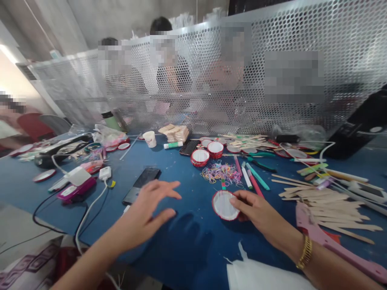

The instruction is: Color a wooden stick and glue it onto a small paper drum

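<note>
Between the thumb and fingers of my right hand (249, 205) is a small round white disc with a red rim (225, 205). A green and red strip (223, 184) sticks up from its far edge. My left hand (154, 205) hovers over the blue table, fingers apart and holding nothing, near a dark phone (141, 185). Just beyond the disc lies a tangle of coloured rubber bands (222, 172). Behind the bands stand two stacks of similar red-rimmed discs (200, 156). Several marker pens (256, 177) lie right of the bands.
Wooden craft sticks (335, 209) and a pink glue gun (329, 241) lie at right. White cloth (263, 274) covers the front edge. A paper cup (149, 139) and glue stick (173, 145) stand and lie farther back. Cables and a purple power strip (75, 191) are left. People sit behind a perforated metal screen (199, 80).
</note>
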`<state>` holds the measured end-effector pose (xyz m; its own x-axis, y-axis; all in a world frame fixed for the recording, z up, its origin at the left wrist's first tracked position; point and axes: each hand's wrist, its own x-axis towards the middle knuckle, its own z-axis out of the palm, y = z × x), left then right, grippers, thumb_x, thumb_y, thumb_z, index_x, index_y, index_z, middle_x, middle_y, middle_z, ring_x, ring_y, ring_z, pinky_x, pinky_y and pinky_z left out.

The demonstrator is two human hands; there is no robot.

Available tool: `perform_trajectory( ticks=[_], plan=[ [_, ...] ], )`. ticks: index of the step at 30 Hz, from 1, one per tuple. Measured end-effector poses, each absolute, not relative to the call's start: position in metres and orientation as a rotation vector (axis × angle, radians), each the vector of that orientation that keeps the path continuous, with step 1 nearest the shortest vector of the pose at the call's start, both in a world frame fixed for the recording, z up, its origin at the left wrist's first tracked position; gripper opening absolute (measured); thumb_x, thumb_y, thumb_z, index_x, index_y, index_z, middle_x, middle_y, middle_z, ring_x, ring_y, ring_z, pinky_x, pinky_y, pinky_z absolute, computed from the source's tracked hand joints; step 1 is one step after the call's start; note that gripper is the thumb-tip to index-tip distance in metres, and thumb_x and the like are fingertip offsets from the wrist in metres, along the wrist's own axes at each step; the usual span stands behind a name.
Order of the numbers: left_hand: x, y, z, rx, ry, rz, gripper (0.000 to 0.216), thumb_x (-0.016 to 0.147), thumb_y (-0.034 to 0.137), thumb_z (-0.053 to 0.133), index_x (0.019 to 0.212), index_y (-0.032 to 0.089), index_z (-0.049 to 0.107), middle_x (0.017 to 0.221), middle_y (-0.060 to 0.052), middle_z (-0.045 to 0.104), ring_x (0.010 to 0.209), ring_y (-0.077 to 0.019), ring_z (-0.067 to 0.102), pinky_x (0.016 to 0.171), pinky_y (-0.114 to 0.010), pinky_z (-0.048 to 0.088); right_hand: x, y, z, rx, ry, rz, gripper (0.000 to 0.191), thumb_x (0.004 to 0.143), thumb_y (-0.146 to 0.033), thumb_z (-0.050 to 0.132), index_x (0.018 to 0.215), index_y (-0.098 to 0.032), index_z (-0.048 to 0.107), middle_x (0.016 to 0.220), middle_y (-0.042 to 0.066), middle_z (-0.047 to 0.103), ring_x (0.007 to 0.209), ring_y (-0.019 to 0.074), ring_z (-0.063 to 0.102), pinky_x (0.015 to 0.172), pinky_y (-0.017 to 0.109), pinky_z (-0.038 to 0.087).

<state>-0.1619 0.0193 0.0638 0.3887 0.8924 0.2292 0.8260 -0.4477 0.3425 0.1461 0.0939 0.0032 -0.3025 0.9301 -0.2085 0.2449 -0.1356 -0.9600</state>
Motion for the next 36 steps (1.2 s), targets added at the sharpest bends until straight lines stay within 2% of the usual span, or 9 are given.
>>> perform_trajectory(
  ticks=[2,6,15,17,19,21,25,30,36],
  plan=[
    [-0.198,0.028,0.070,2.420,1.766,0.648,0.033,0.102,0.041,0.042,0.124,0.029,0.064,0.150,-0.004,0.054,0.140,-0.0274,0.043,0.119,-0.053,0.029,0.146,0.094,0.003,-1.341,-1.536,1.474,0.049,0.070,-0.066,0.065,0.085,-0.019,0.064,0.075,0.000,0.058,0.067,0.0146,0.052,0.062,0.028,0.045],
    [-0.260,0.045,0.070,2.323,1.990,0.664,0.046,0.102,0.050,0.032,0.114,0.026,0.069,0.148,-0.004,0.058,0.136,-0.0273,0.048,0.117,-0.048,0.031,0.146,0.094,0.000,-1.344,-1.555,1.466,0.047,0.073,-0.064,0.063,0.086,-0.019,0.063,0.074,-0.001,0.057,0.067,0.0139,0.051,0.061,0.027,0.044],
    [-0.282,0.041,0.040,2.293,2.087,0.401,0.046,0.103,0.048,0.031,0.132,0.033,0.063,0.137,-0.001,0.066,0.137,-0.0281,0.047,0.118,-0.053,0.026,0.146,0.095,0.000,-1.354,-1.569,1.444,0.047,0.072,-0.065,0.064,0.085,-0.020,0.063,0.072,0.000,0.057,0.063,0.0136,0.051,0.059,0.028,0.044],
    [-0.284,0.042,0.039,2.278,2.059,0.480,0.047,0.103,0.047,0.030,0.131,0.030,0.064,0.128,-0.004,0.072,0.130,-0.0276,0.053,0.115,-0.050,0.031,0.146,0.095,-0.001,-1.358,-1.573,1.445,0.048,0.073,-0.067,0.063,0.085,-0.020,0.063,0.073,0.000,0.058,0.064,0.0140,0.051,0.060,0.028,0.044],
    [-0.288,0.043,0.043,2.251,1.997,0.683,0.050,0.103,0.047,0.027,0.130,0.024,0.063,0.107,-0.006,0.078,0.119,-0.0266,0.061,0.109,-0.045,0.040,0.147,0.095,-0.003,-1.362,-1.578,1.444,0.049,0.073,-0.067,0.063,0.086,-0.020,0.063,0.076,0.001,0.060,0.065,0.0145,0.052,0.061,0.029,0.045],
    [-0.290,0.044,0.049,2.245,1.956,0.876,0.051,0.103,0.048,0.025,0.120,0.022,0.066,0.093,-0.006,0.078,0.117,-0.0268,0.063,0.106,-0.043,0.043,0.148,0.095,-0.004,-1.367,-1.580,1.439,0.049,0.073,-0.066,0.064,0.088,-0.020,0.064,0.078,0.002,0.061,0.066,0.0146,0.053,0.061,0.029,0.045],
    [-0.292,0.047,0.060,2.316,2.013,0.930,0.052,0.103,0.049,0.024,0.090,0.024,0.068,0.103,-0.004,0.076,0.130,-0.0277,0.053,0.113,-0.043,0.036,0.148,0.095,-0.004,-1.358,-1.563,1.446,0.048,0.074,-0.065,0.065,0.088,-0.019,0.065,0.077,0.001,0.061,0.067,0.0146,0.054,0.061,0.028,0.046],
    [-0.288,0.051,0.055,2.317,2.050,0.859,0.051,0.103,0.046,0.024,0.095,0.024,0.069,0.112,-0.005,0.075,0.130,-0.0254,0.053,0.114,-0.045,0.033,0.148,0.094,-0.003,-1.353,-1.562,1.443,0.048,0.073,-0.065,0.066,0.086,-0.019,0.065,0.075,0.001,0.061,0.066,0.0140,0.053,0.060,0.027,0.046],
    [-0.276,0.051,0.046,2.352,2.121,0.562,0.048,0.101,0.046,0.029,0.104,0.029,0.073,0.136,-0.002,0.066,0.127,-0.0285,0.055,0.117,-0.053,0.024,0.149,0.095,-0.005,-1.357,-1.592,1.433,0.049,0.075,-0.067,0.064,0.088,-0.020,0.065,0.078,0.002,0.061,0.067,0.0148,0.053,0.062,0.028,0.044]
  ],
)
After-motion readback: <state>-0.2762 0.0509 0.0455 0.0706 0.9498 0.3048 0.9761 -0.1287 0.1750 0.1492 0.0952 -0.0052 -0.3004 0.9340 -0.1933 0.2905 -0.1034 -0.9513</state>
